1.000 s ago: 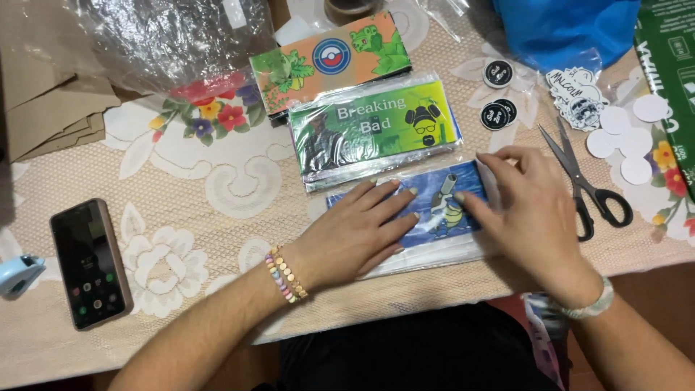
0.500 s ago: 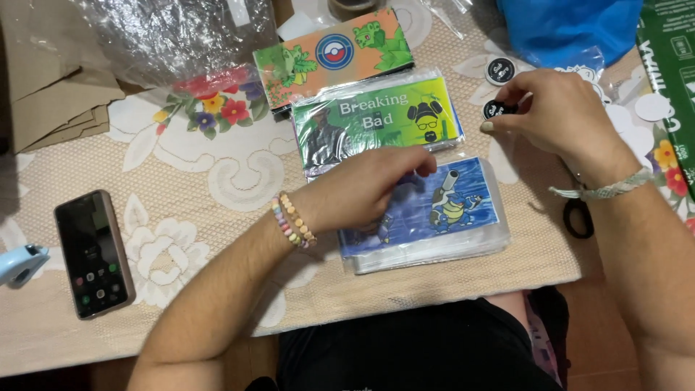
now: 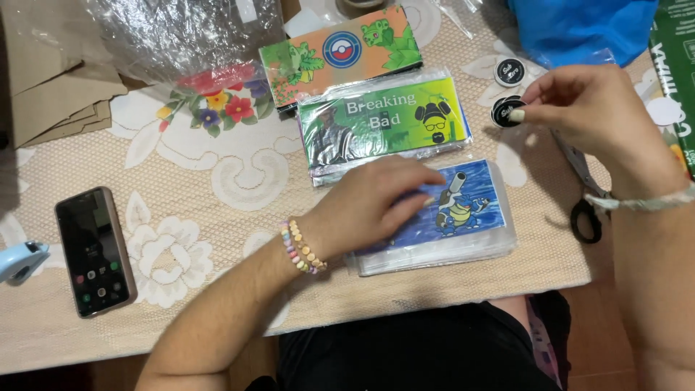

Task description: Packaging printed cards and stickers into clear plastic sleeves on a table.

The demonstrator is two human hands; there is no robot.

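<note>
On the counter (image 3: 217,181), covered by a beige lace cloth with flowers, at far left a dark phone (image 3: 95,251) lying flat beside a pale blue tool (image 3: 20,261). In the middle, left hand (image 3: 369,206) pressed flat, fingers open, on the blue picture packet (image 3: 452,217) near the front edge, below green packet (image 3: 384,123) and orange packet (image 3: 340,47). At right, right hand (image 3: 594,116) with grip closed, pinching a round black sticker (image 3: 507,112) above the cloth; scissors (image 3: 583,210) just under the wrist.
</note>
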